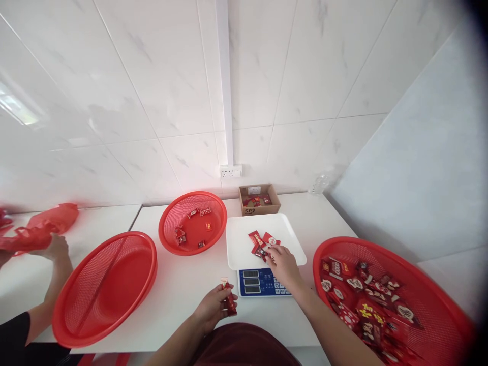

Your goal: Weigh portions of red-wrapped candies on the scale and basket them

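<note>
Near the table's front edge, my left hand (pixel 212 308) is closed around a narrow red candy packet (pixel 230 302), whose pale end sticks up past the fingers. My right hand (pixel 282 265) reaches over the white tray (pixel 292 239) of a digital scale, fingertips pinched on a dark red wrapped candy (pixel 261 252). Touching it on the tray are a bright red packet (pixel 255 237) and a red wrapper with a white round print (pixel 271 240). Below the tray shows the blue scale panel (pixel 256 282), its right part hidden by my right arm.
A red basket (pixel 331 249) full of wrapped sweets stands right. At back left, another red basket (pixel 168 218) holds several candies; a bare red basket (pixel 110 284) sits nearer. Behind the scale is a cardboard box (pixel 249 210). A co-worker's hands (pixel 55 247) handle red plastic bags (pixel 57 217).
</note>
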Motion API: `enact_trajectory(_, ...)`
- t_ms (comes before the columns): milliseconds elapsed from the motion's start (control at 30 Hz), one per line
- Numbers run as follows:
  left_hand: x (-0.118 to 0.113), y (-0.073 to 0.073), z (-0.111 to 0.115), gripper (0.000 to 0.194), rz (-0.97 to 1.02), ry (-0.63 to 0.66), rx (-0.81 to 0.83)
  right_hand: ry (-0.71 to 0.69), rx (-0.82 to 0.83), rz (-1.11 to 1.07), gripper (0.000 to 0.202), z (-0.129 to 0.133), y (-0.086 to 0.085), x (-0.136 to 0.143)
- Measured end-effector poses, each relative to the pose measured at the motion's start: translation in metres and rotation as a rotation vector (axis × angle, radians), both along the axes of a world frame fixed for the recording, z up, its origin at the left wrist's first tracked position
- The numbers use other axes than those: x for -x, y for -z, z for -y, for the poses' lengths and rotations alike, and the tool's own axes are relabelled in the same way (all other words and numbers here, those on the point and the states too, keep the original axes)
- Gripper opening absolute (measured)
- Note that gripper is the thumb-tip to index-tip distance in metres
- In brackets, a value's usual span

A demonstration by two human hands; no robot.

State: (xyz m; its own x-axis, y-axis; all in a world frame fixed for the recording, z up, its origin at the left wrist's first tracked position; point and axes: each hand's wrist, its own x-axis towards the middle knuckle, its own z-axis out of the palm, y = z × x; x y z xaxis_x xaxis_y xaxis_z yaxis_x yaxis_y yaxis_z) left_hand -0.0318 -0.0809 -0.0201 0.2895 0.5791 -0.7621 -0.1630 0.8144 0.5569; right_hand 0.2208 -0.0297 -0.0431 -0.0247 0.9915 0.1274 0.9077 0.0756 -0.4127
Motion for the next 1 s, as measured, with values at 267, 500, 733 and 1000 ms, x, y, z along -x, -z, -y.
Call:
enact_trajectory(267, -0.004, -0.009, -0.002, 0.042, 0.029, 0.115, -0.049, 0.002, 0.057, -0.061, 0.033, 0.007, 0.003, -0.009)
enact_trajectory(500, -0.022, -0.025, -0.006, 0.036, 0.031, 0.321, -0.237, -0.013, 0.1, -0.425, 0.034, 0.019, -0.017, 0.009)
enact_trajectory(733, -0.041, -0.03, -0.011, 0.038, -0.084, 0.485, -0.372, -0.237, 0.547, -0.749, 0.029, 0.051, -0.052, 0.031)
enact_trajectory(1000, -0.044, -0.029, -0.01, 0.043, -0.154, 0.503, -0.419, 0.008, 0.604, -1.085, 0.034, 0.059, -0.047, 0.026)
